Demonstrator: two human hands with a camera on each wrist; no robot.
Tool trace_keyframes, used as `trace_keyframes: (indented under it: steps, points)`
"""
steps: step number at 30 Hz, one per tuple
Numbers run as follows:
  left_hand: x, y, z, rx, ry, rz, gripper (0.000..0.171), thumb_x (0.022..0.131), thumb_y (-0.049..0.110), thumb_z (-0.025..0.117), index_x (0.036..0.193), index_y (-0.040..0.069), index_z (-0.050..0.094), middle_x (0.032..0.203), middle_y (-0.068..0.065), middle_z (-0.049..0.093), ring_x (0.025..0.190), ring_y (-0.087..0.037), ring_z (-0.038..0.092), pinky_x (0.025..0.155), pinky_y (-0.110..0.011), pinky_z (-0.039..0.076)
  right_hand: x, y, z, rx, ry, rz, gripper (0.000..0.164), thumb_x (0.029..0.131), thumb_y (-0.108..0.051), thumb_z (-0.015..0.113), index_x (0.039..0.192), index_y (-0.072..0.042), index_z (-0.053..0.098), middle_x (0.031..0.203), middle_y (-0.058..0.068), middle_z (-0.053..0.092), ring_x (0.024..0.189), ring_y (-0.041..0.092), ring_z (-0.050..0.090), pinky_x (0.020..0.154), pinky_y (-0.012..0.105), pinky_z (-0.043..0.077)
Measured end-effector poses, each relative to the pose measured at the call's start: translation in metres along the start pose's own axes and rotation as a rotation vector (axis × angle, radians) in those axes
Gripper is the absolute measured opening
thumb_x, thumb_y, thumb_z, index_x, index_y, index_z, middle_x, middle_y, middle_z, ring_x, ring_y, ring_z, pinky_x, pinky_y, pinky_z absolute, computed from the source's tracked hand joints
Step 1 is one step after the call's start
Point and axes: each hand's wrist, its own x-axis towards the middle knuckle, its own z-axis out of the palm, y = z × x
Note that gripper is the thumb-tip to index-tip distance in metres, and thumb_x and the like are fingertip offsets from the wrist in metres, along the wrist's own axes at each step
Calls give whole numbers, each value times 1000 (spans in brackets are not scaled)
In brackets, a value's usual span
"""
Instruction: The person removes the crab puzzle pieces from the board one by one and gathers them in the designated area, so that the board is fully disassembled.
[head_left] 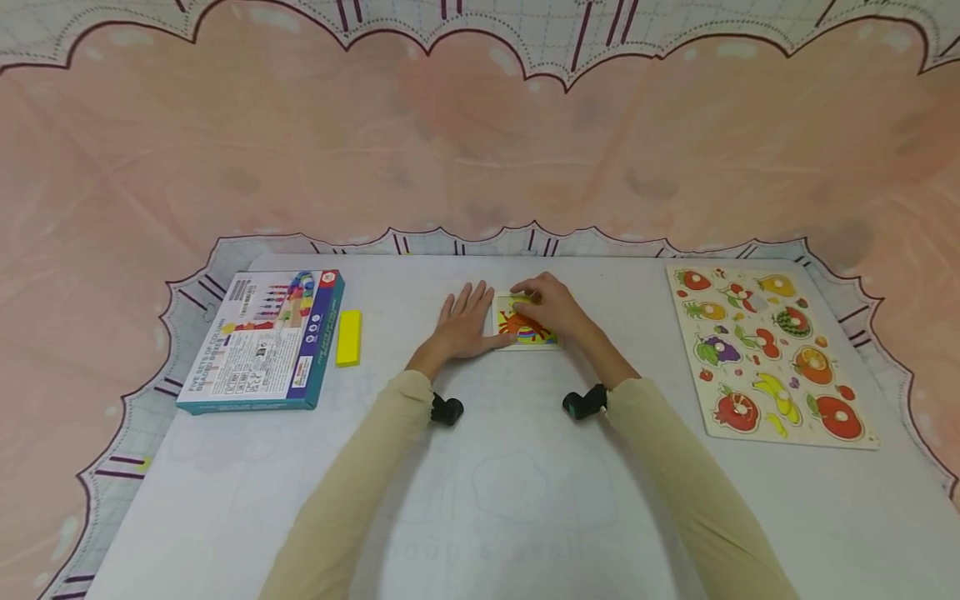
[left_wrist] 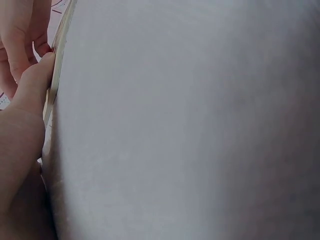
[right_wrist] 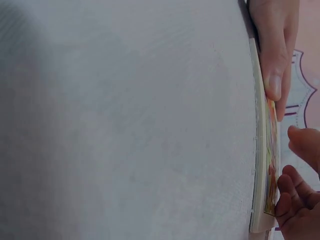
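A small square picture board (head_left: 527,328) with an orange crab-like figure and rainbow stripes on yellow lies on the white table. My left hand (head_left: 463,327) rests flat at its left side, fingers spread, the thumb on the board's lower left part. Over the right part of the board is my right hand (head_left: 558,307), its fingers loosely bent. In the right wrist view, the right fingers (right_wrist: 289,197) are at the board's edge, with a gap between them and the thumb. I see nothing held there. The left wrist view catches the left thumb (left_wrist: 36,85) against the board's edge (left_wrist: 61,55).
To the left stand a boxed set (head_left: 258,337) and a yellow block (head_left: 348,337) beside it. At the right lies a larger fruit puzzle board (head_left: 765,358). A scalloped cloth border (head_left: 495,242) runs along the far edge of the white table (head_left: 517,517).
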Motion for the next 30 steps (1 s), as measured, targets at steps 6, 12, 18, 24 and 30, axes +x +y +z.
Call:
trace_keyframes:
  steps: [6,12,18,24,30]
  points:
    - [0,1,0,-1,-4,-2,99,89,67,49,157,12,3,166,-5,-5,153,-25,-10,123,-49,-7,-1,-1,-1,-9,-30,5,34,94,-25,63,125,-11,65,114,15,54,102,26,49,90,37,45]
    - [0,1,1,-2,-4,-6,98,89,67,49,157,13,3,166,-5,-5,153,-25,-10,123,-48,-6,-2,4,1,-9,-51,-2,34,94,-24,63,125,-10,66,115,15,51,103,25,47,86,33,41]
    - [0,2,1,-2,-11,-8,98,89,67,49,157,13,2,166,-5,-5,153,-25,-10,123,-48,-6,-1,7,3,18,-64,-20,32,95,-21,63,124,-8,66,119,16,49,108,27,46,89,34,39]
    - [-1,2,0,3,-12,-11,98,89,67,49,157,13,3,166,-4,-5,153,-25,-10,123,-48,-6,-2,6,3,43,-67,-23,31,94,-20,63,123,-7,65,121,18,49,110,29,46,91,37,39]
    - [-1,2,-1,4,-9,-10,98,89,67,49,157,13,3,166,-5,-5,153,-25,-10,123,-49,-7,-1,7,4,34,-54,-36,31,95,-19,62,123,-7,65,124,19,51,114,31,44,96,42,39]
